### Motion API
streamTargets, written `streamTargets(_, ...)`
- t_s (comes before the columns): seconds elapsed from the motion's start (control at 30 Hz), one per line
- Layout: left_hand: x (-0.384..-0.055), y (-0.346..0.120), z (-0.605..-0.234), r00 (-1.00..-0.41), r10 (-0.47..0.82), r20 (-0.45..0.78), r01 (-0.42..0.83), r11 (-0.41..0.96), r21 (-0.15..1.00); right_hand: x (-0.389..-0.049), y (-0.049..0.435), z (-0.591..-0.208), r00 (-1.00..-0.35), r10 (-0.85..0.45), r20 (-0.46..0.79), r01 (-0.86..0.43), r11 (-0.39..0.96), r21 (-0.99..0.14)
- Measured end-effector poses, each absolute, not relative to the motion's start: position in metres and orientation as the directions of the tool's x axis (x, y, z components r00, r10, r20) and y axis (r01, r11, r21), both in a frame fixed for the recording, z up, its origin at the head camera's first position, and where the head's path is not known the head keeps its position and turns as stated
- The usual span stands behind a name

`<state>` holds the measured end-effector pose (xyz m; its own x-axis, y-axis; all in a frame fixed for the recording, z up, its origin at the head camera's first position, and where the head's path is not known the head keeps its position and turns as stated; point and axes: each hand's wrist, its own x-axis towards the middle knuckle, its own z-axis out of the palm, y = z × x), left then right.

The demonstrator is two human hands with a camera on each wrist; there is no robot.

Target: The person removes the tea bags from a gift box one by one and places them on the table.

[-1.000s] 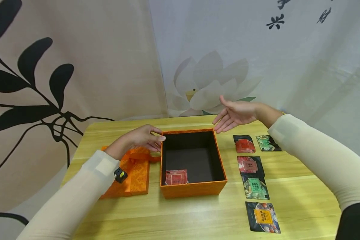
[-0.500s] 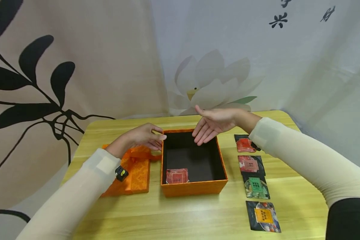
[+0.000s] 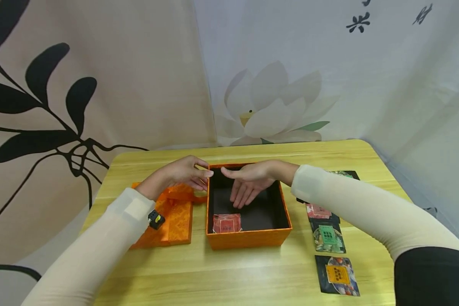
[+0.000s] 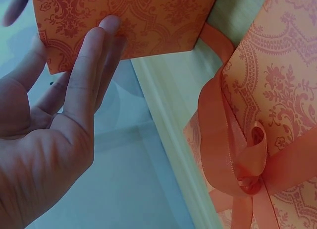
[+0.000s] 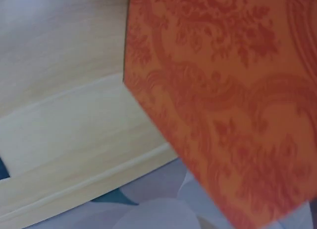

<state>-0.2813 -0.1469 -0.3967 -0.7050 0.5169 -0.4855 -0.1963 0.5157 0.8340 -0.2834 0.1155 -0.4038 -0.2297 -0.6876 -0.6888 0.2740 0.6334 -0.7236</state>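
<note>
An orange patterned box [image 3: 248,240] with a black inside stands lidless on the table. In the head view my left hand [image 3: 181,172] holds its left wall near the far corner, thumb over the rim and fingers along the outside. The left wrist view shows those fingers [image 4: 84,85] lying nearly straight against the box's patterned side. My right hand [image 3: 252,180] reaches over the far right part of the box, its fingers straight and pointing down into it, holding nothing. A red packet [image 3: 227,223] lies in the box's near left corner. The right wrist view shows only the box's outer side [image 5: 223,100].
Left of the box lies an orange patterned lid [image 3: 176,223] with a ribbon bow [image 4: 247,164]. On the right, several flat packets lie in a column, among them a green one [image 3: 327,236] and a yellow-labelled one [image 3: 337,275]. My right sleeve [image 3: 340,199] covers part of them.
My right hand has moved left and nearer, from beside the box's far right corner to over its inside. The left hand has stayed at the box's left wall.
</note>
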Motion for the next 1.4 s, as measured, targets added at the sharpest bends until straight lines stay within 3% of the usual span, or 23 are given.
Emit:
streamTargets(0.8, -0.283, -0.146, -0.394, -0.702, 0.533, -0.473, -0.183, 0.506, 0.843, -0.283, 0.097, -0.427, -0.306, -0.607, -0.733, 0.256, 0.689, -0.678)
streamTargets(1.4, -0.281, -0.15, -0.398, -0.702, 0.539, -0.466, -0.175, 0.503, 0.846, -0.27, 0.09, -0.431, -0.155, -0.63, -0.761, 0.227, 0.727, -0.648)
